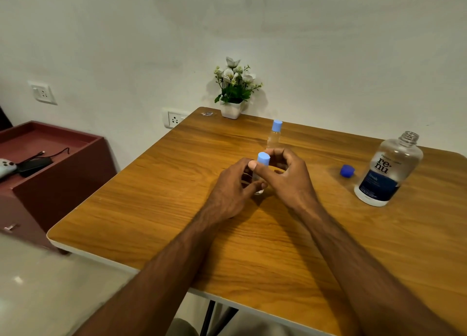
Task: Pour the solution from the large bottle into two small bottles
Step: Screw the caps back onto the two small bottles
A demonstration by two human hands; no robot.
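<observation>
A small clear bottle (258, 184) with a light blue cap (263, 158) stands at the table's middle. My left hand (233, 186) wraps its body. My right hand (286, 176) pinches the cap from the right. A second small capped bottle (274, 136) stands just behind my hands. The large clear bottle (386, 171) with a dark blue label stands uncapped at the right. Its dark blue cap (347, 170) lies on the table left of it.
A white pot with artificial flowers (233, 93) sits at the back edge of the wooden table (177, 209). A maroon cabinet (50, 164) with a game controller and cables stands at the left. Wall sockets sit behind.
</observation>
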